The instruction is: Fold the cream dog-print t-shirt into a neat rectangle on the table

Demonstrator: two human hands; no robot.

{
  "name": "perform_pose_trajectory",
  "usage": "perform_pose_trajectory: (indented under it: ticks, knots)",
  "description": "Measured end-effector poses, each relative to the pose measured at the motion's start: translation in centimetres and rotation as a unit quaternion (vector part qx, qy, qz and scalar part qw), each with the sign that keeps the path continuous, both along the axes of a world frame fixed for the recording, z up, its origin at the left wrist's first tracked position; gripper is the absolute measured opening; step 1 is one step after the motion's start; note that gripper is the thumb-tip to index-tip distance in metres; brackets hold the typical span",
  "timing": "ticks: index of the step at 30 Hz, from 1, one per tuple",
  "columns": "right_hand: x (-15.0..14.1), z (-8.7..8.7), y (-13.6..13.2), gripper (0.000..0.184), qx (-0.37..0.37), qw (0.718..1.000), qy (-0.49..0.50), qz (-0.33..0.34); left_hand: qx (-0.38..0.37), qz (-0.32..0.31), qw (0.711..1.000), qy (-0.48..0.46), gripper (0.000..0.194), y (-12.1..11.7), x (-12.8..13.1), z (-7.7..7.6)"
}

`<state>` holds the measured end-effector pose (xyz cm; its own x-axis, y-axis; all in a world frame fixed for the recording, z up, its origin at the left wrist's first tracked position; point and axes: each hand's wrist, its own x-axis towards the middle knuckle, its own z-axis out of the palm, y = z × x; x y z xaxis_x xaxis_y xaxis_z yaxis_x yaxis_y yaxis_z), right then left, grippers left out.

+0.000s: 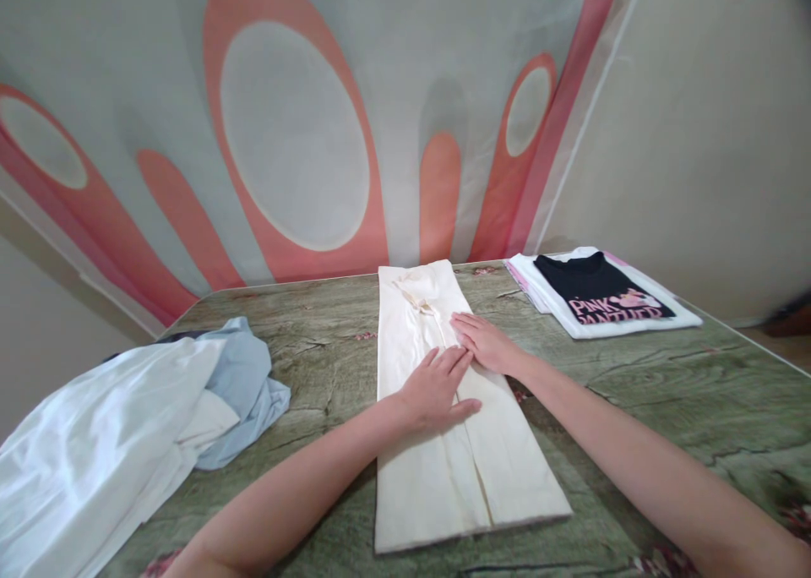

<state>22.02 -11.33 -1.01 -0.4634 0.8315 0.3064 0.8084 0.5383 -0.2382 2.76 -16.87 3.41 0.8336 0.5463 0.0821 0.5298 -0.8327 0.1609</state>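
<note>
A cream garment (431, 477), folded into a long narrow strip, lies flat in the middle of the table. Its two folded sides meet along a line down the centre, and some crumpled cloth shows near its far end. My left hand (436, 392) rests on the middle of it with the palm down and the thumb apart. Just beyond, my right hand (487, 343) presses flat on the garment's right side, its fingertips close to those of the left. Neither hand grips the cloth.
Loose white cloth (107, 443) and a light blue garment (244, 392) lie heaped at the left. At the right is a stack of folded clothes with a black Pink Panther shirt (589, 286) on top. The wood-patterned table (323, 375) meets a patterned backdrop (405, 172).
</note>
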Motion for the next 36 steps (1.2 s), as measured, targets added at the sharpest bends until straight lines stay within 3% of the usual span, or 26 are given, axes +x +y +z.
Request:
perform_pose_trajectory:
  ticks: [3, 8, 14, 16, 22, 29, 36]
  knots:
    - [0.1, -0.2, 0.1, 0.043, -0.005, 1.000, -0.001, -0.006, 0.001, -0.001, 1.000, 0.019, 0.071, -0.2, -0.2, -0.7]
    - [0.0, -0.2, 0.0, 0.042, -0.009, 1.000, -0.003, -0.025, -0.001, -0.008, 1.000, 0.024, 0.061, 0.7, -1.2, -0.4]
    - [-0.7, 0.8, -1.8, 0.041, 0.013, 1.000, -0.005, -0.018, 0.027, 0.154, 0.987, 0.036, 0.061, 3.3, -3.9, -1.4]
    - [-1.2, 0.8, -2.4, 0.044, 0.004, 1.000, -0.019, 0.001, 0.030, 0.177, 0.983, 0.042, 0.064, 3.7, -4.4, -1.8]
    - [-2.2, -0.1, -2.7, 0.064, -0.050, 0.996, -0.071, -0.009, 0.047, 0.177, 0.982, 0.041, 0.066, 3.9, -4.4, -2.3]
    - [-2.6, -0.1, -1.2, 0.067, -0.066, 0.992, -0.104, -0.029, 0.018, 0.181, 0.982, 0.043, 0.072, 5.8, -4.3, -2.4]
    - [-3.3, -0.1, 0.1, 0.070, -0.077, 0.991, -0.102, -0.042, 0.006, 0.186, 0.981, 0.057, 0.062, 8.2, -4.5, -2.2]
